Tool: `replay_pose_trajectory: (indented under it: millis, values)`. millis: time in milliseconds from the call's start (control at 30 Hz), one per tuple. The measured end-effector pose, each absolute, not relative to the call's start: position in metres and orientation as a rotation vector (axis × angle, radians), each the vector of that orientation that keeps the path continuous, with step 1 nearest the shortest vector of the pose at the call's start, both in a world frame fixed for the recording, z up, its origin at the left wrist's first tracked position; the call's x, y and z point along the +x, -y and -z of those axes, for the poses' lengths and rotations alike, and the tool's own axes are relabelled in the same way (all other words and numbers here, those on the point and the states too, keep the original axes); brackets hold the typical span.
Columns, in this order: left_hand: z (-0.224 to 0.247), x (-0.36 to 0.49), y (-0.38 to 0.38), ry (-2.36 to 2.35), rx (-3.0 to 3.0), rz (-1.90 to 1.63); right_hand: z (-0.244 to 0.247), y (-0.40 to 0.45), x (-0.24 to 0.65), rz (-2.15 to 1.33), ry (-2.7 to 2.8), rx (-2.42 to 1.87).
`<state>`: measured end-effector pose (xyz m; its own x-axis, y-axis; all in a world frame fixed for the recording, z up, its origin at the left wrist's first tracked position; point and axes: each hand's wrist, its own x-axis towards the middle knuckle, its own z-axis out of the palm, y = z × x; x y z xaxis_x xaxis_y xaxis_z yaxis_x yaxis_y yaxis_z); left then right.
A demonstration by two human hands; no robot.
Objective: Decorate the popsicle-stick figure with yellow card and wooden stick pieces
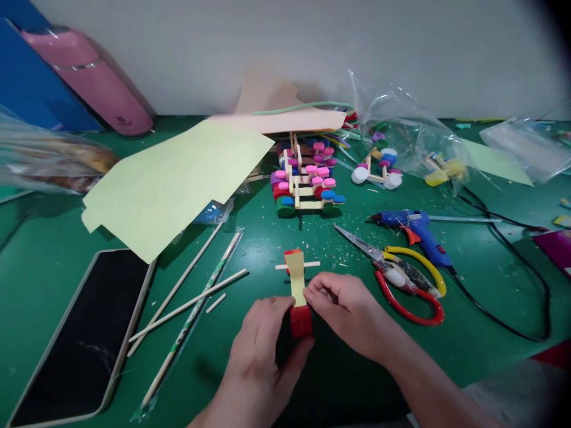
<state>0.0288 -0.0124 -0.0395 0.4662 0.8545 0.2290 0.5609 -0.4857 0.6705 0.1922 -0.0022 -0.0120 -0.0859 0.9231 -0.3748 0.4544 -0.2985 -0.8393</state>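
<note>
A small craft model stands upright in front of me, with a pale yellow paper strip (297, 279) along its top, a thick red disc-shaped part (301, 323) at the near end and another red part at the far end. A short thin wooden stick (313, 264) lies across its far end. My left hand (261, 342) is closed around the near red part, thumb and fingers on either side. From the right, my right hand (350, 309) pinches at the edge of the paper strip, its fingertips pressed together. Whatever lies between those fingertips is hidden.
Right of the hands lie scissors (395, 270) and a blue glue gun (417, 229) with a black cord. Several finished colourful models (307, 178) stand behind. At left are wooden sticks (191, 303), a phone (84, 333), yellow paper (178, 178) and a pink bottle (93, 77).
</note>
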Motion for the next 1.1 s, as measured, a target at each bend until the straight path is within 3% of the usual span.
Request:
replay_pose_trajectory:
  millis: [533,767,1100]
  values:
    - [0.043,0.026,0.010,-1.043,2.212,-0.603,0.011,0.003,0.190,-1.408,1.443,-1.717]
    - [0.044,0.028,0.007,-1.055,2.196,-0.565,0.015,0.000,0.189,-1.129,1.343,-1.847]
    - [0.041,0.028,0.005,-1.045,2.234,-0.515,0.021,-0.015,0.189,-1.192,1.440,-1.740]
